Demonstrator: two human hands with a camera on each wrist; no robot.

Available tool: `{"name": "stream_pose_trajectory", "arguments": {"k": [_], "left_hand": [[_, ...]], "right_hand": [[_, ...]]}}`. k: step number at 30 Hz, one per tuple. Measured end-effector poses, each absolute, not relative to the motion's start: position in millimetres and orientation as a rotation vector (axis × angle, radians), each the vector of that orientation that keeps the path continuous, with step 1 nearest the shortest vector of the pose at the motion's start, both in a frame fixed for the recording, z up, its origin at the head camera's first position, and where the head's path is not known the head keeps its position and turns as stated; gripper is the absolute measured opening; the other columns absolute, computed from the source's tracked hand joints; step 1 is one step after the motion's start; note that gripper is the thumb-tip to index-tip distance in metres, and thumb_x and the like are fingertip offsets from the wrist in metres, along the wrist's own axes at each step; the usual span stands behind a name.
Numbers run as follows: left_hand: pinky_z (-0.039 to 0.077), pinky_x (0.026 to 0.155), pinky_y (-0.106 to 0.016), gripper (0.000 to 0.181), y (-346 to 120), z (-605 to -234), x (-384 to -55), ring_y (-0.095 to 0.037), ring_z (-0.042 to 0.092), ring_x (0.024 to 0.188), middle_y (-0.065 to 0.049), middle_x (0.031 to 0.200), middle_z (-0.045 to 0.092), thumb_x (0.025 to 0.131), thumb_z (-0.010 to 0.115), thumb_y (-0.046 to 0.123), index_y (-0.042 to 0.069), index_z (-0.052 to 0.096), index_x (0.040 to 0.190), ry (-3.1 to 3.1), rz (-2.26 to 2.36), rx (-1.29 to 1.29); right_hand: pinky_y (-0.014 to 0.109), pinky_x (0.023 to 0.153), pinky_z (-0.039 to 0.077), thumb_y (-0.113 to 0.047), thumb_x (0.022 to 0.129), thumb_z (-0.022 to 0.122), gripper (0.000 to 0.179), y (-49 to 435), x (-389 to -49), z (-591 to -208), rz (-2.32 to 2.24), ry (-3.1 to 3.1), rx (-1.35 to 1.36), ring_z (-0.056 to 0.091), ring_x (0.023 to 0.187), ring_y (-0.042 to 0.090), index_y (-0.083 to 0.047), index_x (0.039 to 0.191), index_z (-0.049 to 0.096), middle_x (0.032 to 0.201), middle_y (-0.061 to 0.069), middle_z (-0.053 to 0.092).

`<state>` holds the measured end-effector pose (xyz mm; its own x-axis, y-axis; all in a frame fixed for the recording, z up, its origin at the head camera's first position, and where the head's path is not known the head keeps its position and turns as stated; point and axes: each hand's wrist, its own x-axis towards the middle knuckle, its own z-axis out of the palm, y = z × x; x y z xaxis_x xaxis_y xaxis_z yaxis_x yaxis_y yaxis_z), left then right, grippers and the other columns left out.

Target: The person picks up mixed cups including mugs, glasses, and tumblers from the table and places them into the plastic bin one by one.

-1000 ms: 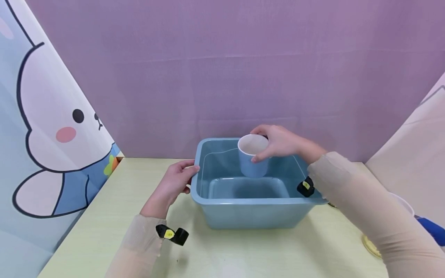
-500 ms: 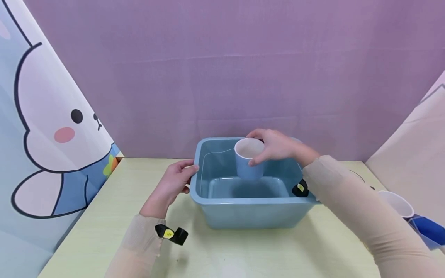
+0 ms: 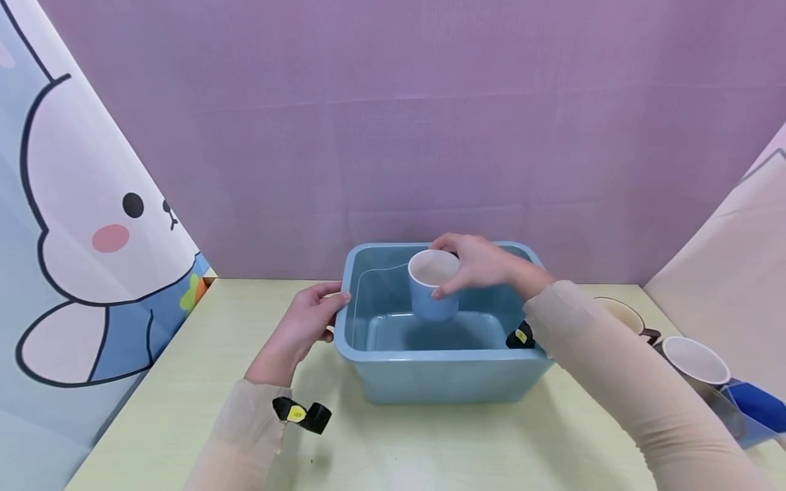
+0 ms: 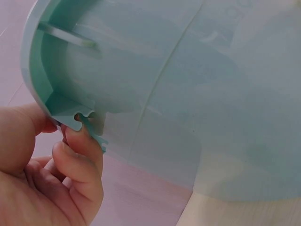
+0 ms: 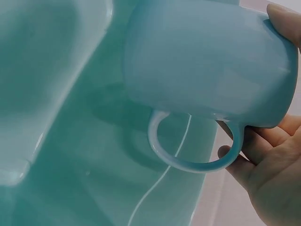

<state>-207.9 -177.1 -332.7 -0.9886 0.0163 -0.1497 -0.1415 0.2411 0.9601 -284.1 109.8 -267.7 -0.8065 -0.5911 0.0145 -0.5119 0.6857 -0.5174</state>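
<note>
My right hand [image 3: 482, 262] grips a light blue mug [image 3: 433, 303] with a white inside, thumb and fingers near its rim. The mug is upright in the head view, over the inside of a blue-grey plastic basin [image 3: 451, 378]. Its ring handle [image 5: 154, 136] shows in the right wrist view, with fingertips close by it. At the basin's left rim my left hand [image 3: 310, 314] pinches the edge, thumb on top. From below, the left wrist view shows the curled fingers [image 4: 82, 165] under that rim [image 4: 29, 61].
To the right of the basin, partly behind the right sleeve [image 3: 614, 368], are a cream-lined mug [image 3: 621, 314] with a dark handle, a white-lined cup [image 3: 696, 360] and a blue angular vessel [image 3: 758, 406]. A purple cloth [image 3: 381, 136] hangs behind the pale table [image 3: 393, 450].
My right hand has moved left and slightly down in the head view, carrying the mug. The shifted sleeve now uncovers more of the mugs on the right. The left hand keeps its place.
</note>
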Motion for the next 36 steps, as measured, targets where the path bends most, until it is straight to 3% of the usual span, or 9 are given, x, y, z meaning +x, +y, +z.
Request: {"name": "stream_pose_trajectory", "arguments": {"k": [36], "left_hand": [[0.046, 0.053, -0.026, 0.042, -176.7, -331.2, -206.8, -0.016, 0.059, 0.065, -0.012, 0.091, 0.069, 0.095, 0.053, 0.028, 0.010, 0.051, 0.133, 2.383, 1.840, -0.116]], "right_hand": [[0.035, 0.076, 0.049, -0.037, 0.065, 0.081, 0.069, 74.0, -284.3, -281.8, -0.758, 2.640, -0.950, 0.055, 0.099, 0.021, -0.014, 0.122, 0.050, 0.115, 0.003, 0.058]]}}
